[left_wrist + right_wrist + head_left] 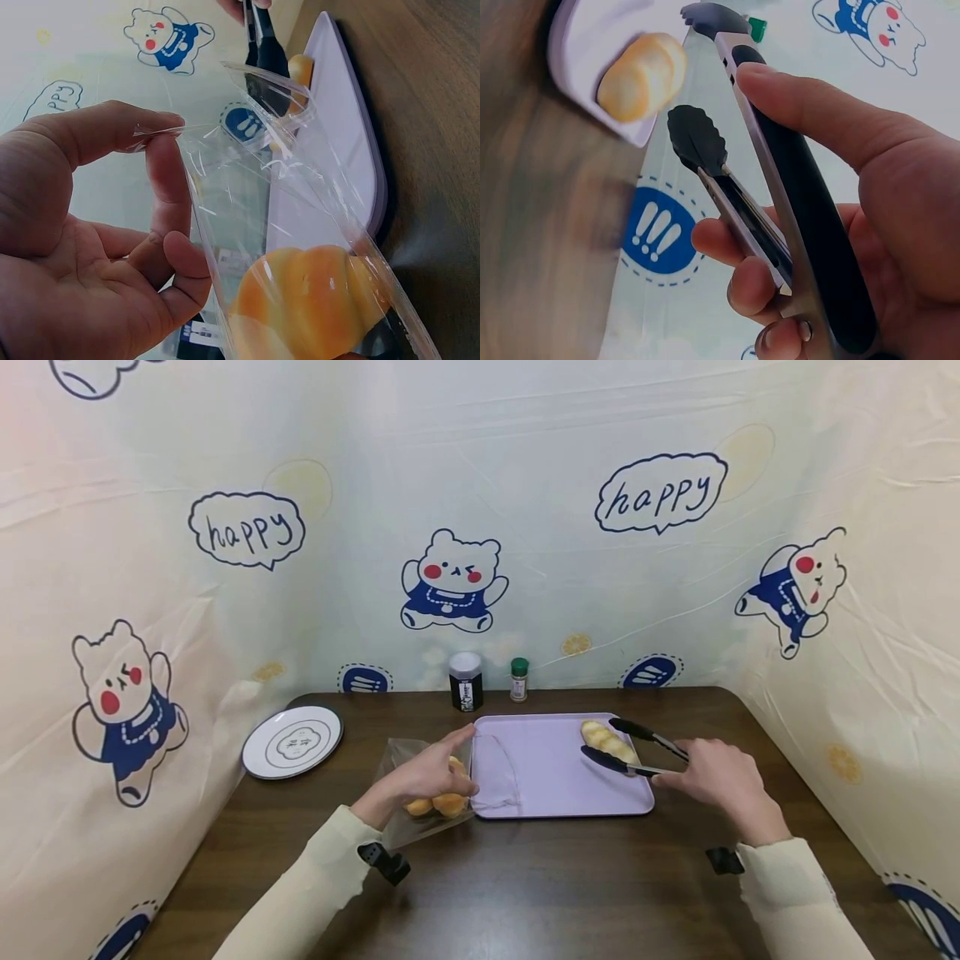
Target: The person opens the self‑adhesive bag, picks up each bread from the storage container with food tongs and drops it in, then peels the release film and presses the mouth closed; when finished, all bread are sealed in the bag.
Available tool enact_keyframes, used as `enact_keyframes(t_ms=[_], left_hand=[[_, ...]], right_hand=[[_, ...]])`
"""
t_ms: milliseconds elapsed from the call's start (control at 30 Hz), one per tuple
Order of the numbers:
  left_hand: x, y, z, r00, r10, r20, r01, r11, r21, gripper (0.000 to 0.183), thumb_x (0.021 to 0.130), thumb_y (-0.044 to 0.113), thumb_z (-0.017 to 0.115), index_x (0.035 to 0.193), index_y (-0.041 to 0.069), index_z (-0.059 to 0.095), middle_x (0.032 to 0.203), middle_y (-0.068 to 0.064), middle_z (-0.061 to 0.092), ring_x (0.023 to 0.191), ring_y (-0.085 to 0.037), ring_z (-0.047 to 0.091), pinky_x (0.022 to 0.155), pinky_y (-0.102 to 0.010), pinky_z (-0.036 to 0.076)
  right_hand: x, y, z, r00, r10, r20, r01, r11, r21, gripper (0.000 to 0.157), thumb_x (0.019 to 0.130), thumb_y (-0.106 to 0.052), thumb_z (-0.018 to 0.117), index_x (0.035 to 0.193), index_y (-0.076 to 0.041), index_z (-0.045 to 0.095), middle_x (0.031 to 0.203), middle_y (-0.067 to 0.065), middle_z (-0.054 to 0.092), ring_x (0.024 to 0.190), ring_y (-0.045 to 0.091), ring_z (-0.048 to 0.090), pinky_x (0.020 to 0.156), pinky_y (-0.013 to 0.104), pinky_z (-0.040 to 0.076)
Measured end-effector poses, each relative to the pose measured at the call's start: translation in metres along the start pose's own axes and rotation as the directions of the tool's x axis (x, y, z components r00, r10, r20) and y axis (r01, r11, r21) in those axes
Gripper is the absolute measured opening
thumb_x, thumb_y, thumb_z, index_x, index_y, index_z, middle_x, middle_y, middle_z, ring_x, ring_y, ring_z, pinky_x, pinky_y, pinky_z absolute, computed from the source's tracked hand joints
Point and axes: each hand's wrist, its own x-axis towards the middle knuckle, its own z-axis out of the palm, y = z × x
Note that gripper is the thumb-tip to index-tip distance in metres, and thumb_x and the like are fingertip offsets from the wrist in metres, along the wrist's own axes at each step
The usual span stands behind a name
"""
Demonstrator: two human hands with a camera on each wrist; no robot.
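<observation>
From the head view, the right hand (720,777) grips a pair of tongs (630,728), their black tips spread on either side of a pale, ridged bread roll (609,742) at the right end of the lilac tray (540,768); whether either tip touches the crust, this angle won't tell. Across the way, the left hand (427,774) is at a clear bag (405,837) with golden rolls (448,804) inside, its mouth reaching over the tray's left edge. A plate (258,748), a dark jar (467,685) and a green-capped bottle (519,681) stand farther out on the table. Over to the left wrist, and there's the detail: thumb and forefinger pinch the film at the bag's edge, the other fingers loosely bent beside it. That film looks thin, limp and slick (a pinch at the rim seems the sensible hold). To the right wrist: thumb on one handle, fingers curled about the other, the tongs' arms well apart, the pale roll lying beyond them on the tray. It looks light and soft, likely to dent under a hard squeeze, so a gentle grip across its middle, over the ridges, should suit it best.
</observation>
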Motion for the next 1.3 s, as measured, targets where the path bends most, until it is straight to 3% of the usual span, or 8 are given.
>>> enact_keyframes(t_ms=[133, 367, 500, 900, 1133, 1300], left_hand=[[0.0, 0.0, 0.0, 1.0, 0.003, 0.001, -0.003, 1.0, 0.002, 0.097, 0.081, 0.017, 0.079, 0.16, 0.017, 0.022, 0.169, -0.003, 0.015, 0.138, -0.032, 0.036, 0.119, -0.057, 0.028], [0.002, -0.001, 0.0, 1.0, 0.003, 0.007, -0.003, 1.0, -0.005, 0.097, 0.082, 0.016, 0.078, 0.16, 0.016, 0.021, 0.169, -0.004, 0.015, 0.141, -0.035, 0.033, 0.12, -0.06, 0.024], [0.002, -0.001, 0.0, 1.0, 0.002, 0.009, -0.001, 1.0, -0.01, 0.097, 0.082, 0.016, 0.078, 0.16, 0.016, 0.021, 0.169, -0.004, 0.015, 0.139, -0.036, 0.033, 0.119, -0.059, 0.027], [0.002, 0.0, -0.002, 1.0, -0.008, 0.008, 0.008, 1.0, -0.001, 0.097, 0.082, 0.017, 0.078, 0.16, 0.018, 0.022, 0.169, -0.002, 0.015, 0.145, -0.034, 0.03, 0.12, -0.061, 0.023], [0.001, 0.001, -0.002, 1.0, -0.009, 0.005, 0.009, 1.0, -0.009, 0.096, 0.081, 0.015, 0.079, 0.16, 0.017, 0.023, 0.169, -0.001, 0.015, 0.138, -0.029, 0.036, 0.119, -0.055, 0.029], [0.002, 0.0, -0.003, 1.0, -0.014, 0.005, 0.014, 1.0, -0.009, 0.096, 0.082, 0.016, 0.079, 0.16, 0.018, 0.023, 0.169, -0.002, 0.015, 0.137, -0.03, 0.037, 0.119, -0.058, 0.028]], right_hand=[[-0.009, 0.009, -0.001, 1.0, 0.003, -0.001, -0.003, 1.0, -0.001, 0.084, 0.072, -0.065, 0.077, 0.127, -0.002, 0.064, 0.09, 0.015, 0.066, 0.069, 0.026, 0.051, 0.051, 0.037, 0.043], [-0.02, 0.015, -0.001, 1.0, -0.003, -0.008, 0.003, 1.0, -0.031, 0.086, 0.072, -0.066, 0.076, 0.128, -0.002, 0.064, 0.097, 0.02, 0.069, 0.067, 0.026, 0.054, 0.05, 0.039, 0.043], [-0.024, 0.015, -0.001, 1.0, -0.004, 0.004, 0.005, 0.999, -0.045, 0.084, 0.073, -0.065, 0.076, 0.127, -0.002, 0.065, 0.093, 0.018, 0.068, 0.067, 0.026, 0.052, 0.05, 0.039, 0.042], [-0.023, 0.015, 0.005, 0.999, -0.024, -0.027, 0.022, 0.997, -0.07, 0.067, 0.075, -0.057, 0.079, 0.116, -0.005, 0.069, 0.085, 0.015, 0.068, 0.065, 0.027, 0.055, 0.05, 0.041, 0.044], [-0.022, 0.014, 0.007, 1.0, -0.003, 0.001, 0.003, 0.997, -0.077, 0.069, 0.075, -0.058, 0.078, 0.119, -0.005, 0.069, 0.087, 0.014, 0.067, 0.066, 0.026, 0.053, 0.051, 0.04, 0.044], [-0.022, 0.015, 0.006, 1.0, -0.008, 0.001, 0.008, 0.997, -0.082, 0.068, 0.076, -0.058, 0.078, 0.119, -0.005, 0.069, 0.086, 0.013, 0.066, 0.066, 0.025, 0.052, 0.05, 0.038, 0.043]])
